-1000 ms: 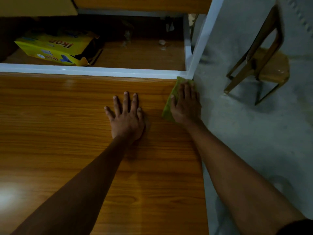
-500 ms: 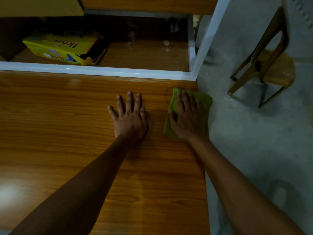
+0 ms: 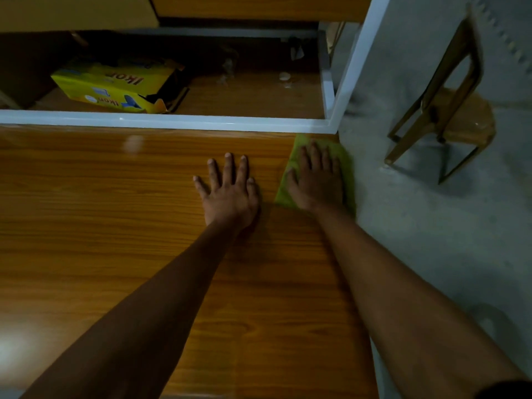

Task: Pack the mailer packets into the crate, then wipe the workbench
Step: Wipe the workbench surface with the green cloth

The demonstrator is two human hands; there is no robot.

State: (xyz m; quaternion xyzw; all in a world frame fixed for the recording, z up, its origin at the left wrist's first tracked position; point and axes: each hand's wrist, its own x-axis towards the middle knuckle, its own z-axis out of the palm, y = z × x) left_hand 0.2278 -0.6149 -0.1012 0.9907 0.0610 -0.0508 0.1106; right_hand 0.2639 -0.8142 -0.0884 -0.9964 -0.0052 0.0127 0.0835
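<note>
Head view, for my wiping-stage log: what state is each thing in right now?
Green cloth: spread flat at the workbench's far right corner, right edge overhanging.
Right hand: flat on the cloth, fingers straight.
Left hand: flat on bare wood, fingers spread, holding nothing.
Workbench: glossy, showing light glare.
Yellow box: lying on the lower shelf, end flap open.
Chair: standing on the floor, unoccupied.

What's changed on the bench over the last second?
The right hand slid the green cloth back from the far right corner, then forward to it again, flat on it throughout. The left hand stayed flat on the bench.
</note>
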